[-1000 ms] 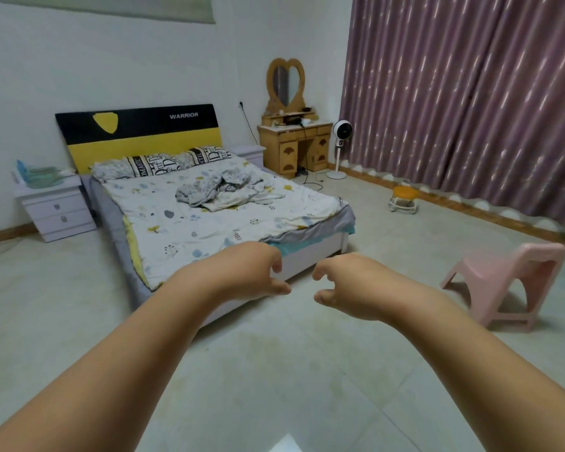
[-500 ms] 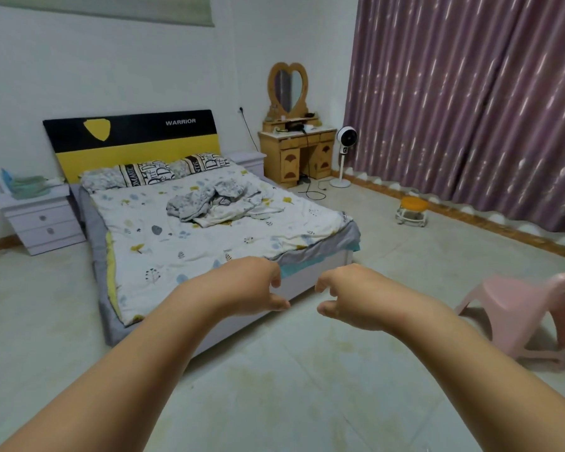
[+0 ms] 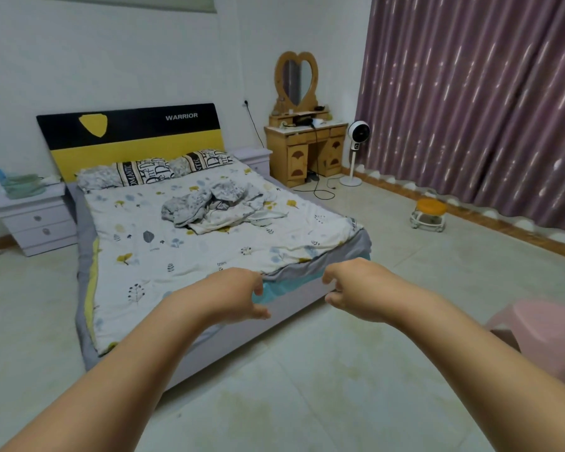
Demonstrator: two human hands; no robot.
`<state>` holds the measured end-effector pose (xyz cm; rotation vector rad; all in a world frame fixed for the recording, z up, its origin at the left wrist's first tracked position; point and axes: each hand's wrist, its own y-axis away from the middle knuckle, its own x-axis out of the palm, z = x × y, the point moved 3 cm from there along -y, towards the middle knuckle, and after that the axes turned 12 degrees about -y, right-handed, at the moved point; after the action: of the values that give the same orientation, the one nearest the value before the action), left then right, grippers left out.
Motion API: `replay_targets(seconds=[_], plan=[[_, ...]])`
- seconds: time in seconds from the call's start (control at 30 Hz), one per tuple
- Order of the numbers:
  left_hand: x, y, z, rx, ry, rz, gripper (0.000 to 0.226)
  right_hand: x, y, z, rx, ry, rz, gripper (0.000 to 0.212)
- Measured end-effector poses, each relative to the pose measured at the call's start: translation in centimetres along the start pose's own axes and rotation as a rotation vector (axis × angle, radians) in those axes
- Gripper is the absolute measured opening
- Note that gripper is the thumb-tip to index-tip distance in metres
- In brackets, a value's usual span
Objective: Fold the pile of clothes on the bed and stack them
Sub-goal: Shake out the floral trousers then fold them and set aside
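Note:
A crumpled pile of grey and white patterned clothes (image 3: 216, 207) lies in the middle of the bed (image 3: 163, 256), which has a leaf-print cover and a black and yellow headboard. Both my arms stretch forward over the floor in front of the bed's foot. My left hand (image 3: 232, 295) and my right hand (image 3: 356, 291) hang side by side with fingers loosely curled, holding nothing. Both hands are well short of the clothes.
Two pillows (image 3: 150, 172) lie at the headboard. A white nightstand (image 3: 35, 220) stands left of the bed, a wooden dresser (image 3: 304, 151) with a heart mirror and a white fan (image 3: 356, 151) to the right. An orange stool (image 3: 429, 213) and a pink plastic chair (image 3: 542, 334) stand on the floor near the curtain.
The view has moved closer to the bed, and the pink chair has slid toward the right edge. My hands have drifted slightly apart, still holding nothing.

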<state>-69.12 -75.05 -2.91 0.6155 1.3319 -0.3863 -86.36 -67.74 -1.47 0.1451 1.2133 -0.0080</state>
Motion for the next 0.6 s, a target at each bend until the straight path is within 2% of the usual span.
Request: replay_targets(seconds=[0.37,0.6], plan=[[-1.5,-12.3,-2.3,-0.145,0.056,0.009,0.045,-3.2,-12.3,-9.2,-0.128,0.094,0.071,0.03],[-1.1,-17.8,-1.4,-0.214,0.081,0.063,0.046,-2.5,-18.3,-11.0,-0.209,0.069,0.164,0.034]])
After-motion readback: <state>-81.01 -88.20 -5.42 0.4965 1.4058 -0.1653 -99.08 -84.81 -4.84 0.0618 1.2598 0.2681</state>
